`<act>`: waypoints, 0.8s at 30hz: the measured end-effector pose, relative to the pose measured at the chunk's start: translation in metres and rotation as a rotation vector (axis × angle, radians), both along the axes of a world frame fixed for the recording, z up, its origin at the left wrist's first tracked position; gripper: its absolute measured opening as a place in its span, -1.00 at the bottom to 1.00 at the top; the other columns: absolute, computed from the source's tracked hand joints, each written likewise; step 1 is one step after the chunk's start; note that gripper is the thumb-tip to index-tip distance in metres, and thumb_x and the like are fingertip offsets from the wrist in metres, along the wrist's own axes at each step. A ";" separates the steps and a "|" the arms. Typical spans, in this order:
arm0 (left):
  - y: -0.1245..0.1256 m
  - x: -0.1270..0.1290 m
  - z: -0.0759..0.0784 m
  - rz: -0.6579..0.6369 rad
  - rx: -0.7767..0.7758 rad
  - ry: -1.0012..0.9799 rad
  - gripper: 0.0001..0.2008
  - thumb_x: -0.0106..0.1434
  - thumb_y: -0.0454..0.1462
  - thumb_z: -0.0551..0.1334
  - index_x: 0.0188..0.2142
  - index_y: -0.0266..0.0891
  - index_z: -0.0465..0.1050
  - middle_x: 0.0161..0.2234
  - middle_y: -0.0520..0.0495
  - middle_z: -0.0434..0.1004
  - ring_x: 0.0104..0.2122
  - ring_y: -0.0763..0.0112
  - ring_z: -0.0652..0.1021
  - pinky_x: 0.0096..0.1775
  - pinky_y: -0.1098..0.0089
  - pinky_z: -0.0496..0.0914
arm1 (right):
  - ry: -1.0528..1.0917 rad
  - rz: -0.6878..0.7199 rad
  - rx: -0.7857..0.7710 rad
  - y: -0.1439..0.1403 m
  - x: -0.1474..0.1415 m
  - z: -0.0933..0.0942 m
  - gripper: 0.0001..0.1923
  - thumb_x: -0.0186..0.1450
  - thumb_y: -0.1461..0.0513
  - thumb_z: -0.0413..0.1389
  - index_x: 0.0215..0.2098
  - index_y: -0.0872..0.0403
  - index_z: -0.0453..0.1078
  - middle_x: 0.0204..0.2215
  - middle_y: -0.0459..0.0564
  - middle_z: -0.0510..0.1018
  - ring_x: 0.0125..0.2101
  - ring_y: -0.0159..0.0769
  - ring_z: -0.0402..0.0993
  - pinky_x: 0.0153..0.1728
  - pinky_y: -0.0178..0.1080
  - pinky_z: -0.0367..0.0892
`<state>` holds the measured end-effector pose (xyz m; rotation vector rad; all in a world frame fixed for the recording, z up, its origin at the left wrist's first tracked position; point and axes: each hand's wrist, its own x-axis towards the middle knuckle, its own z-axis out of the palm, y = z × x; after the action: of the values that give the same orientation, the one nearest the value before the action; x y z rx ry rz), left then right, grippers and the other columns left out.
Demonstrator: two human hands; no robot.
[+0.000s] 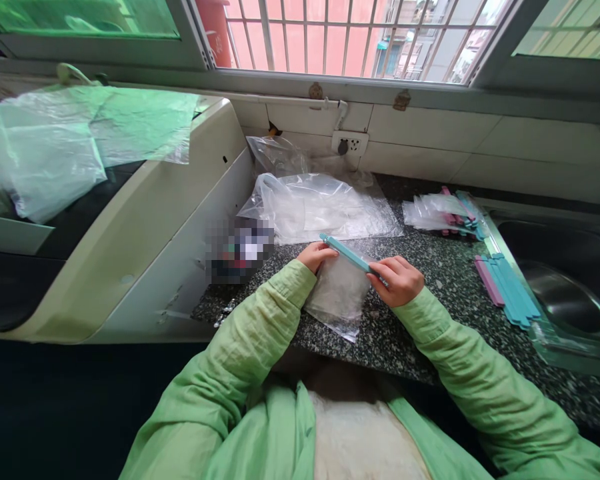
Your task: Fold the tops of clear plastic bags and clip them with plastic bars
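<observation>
Here the teal clip (347, 253) is long, thin and flat, lying slantwise across the mouth of a small clear plastic bag (338, 293) on the speckled table (430, 313). My right hand (397, 280) is pinched around its near end, my left hand (316, 255) closed on the bag's edge by the far end. More teal and pink clips (507, 291) lie near the sink (560, 293); a pile of clear bags (320, 207) sits behind.
</observation>
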<state>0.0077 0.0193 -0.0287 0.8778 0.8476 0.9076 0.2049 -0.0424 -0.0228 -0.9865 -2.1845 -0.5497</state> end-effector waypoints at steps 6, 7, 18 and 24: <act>0.001 -0.001 -0.003 -0.011 0.018 0.013 -0.80 -0.31 -0.31 0.33 -0.59 -0.35 0.43 -0.60 0.04 0.43 -0.52 0.48 0.39 -0.34 0.42 0.23 | -0.020 -0.012 0.009 0.000 0.000 0.000 -0.86 0.14 0.24 0.09 -0.37 0.15 0.43 -0.53 -0.01 0.49 -0.47 -0.34 0.27 -0.41 -0.31 0.24; 0.001 -0.001 -0.003 -0.014 0.022 0.021 -0.78 -0.31 -0.30 0.33 -0.58 -0.35 0.43 -0.60 0.04 0.43 -0.51 0.48 0.39 -0.34 0.42 0.23 | -0.026 -0.016 0.008 0.000 0.000 0.000 -0.86 0.14 0.24 0.08 -0.37 0.15 0.43 -0.53 -0.01 0.49 -0.47 -0.34 0.27 -0.41 -0.31 0.23; 0.002 -0.002 -0.004 -0.024 0.103 0.098 -0.63 -0.29 -0.12 0.35 -0.55 -0.37 0.38 -0.63 0.05 0.34 -0.55 0.53 0.34 -0.45 0.46 0.18 | -0.069 -0.053 -0.012 -0.001 -0.001 -0.001 -0.83 0.17 0.22 0.05 -0.37 0.14 0.44 -0.52 0.00 0.49 -0.47 -0.33 0.27 -0.39 -0.31 0.22; 0.003 -0.004 -0.003 0.048 0.142 0.221 -0.57 -0.26 0.01 0.31 -0.64 -0.33 0.30 -0.78 0.17 0.06 -0.73 0.69 0.10 -0.62 0.49 -0.10 | -0.079 -0.048 -0.011 -0.001 -0.002 -0.002 -0.83 0.17 0.22 0.05 -0.37 0.14 0.44 -0.52 0.00 0.49 -0.47 -0.33 0.28 -0.39 -0.31 0.22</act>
<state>0.0040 0.0218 -0.0314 1.1000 1.0061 0.9325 0.2028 -0.0437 -0.0250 -1.0424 -2.2403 -0.6087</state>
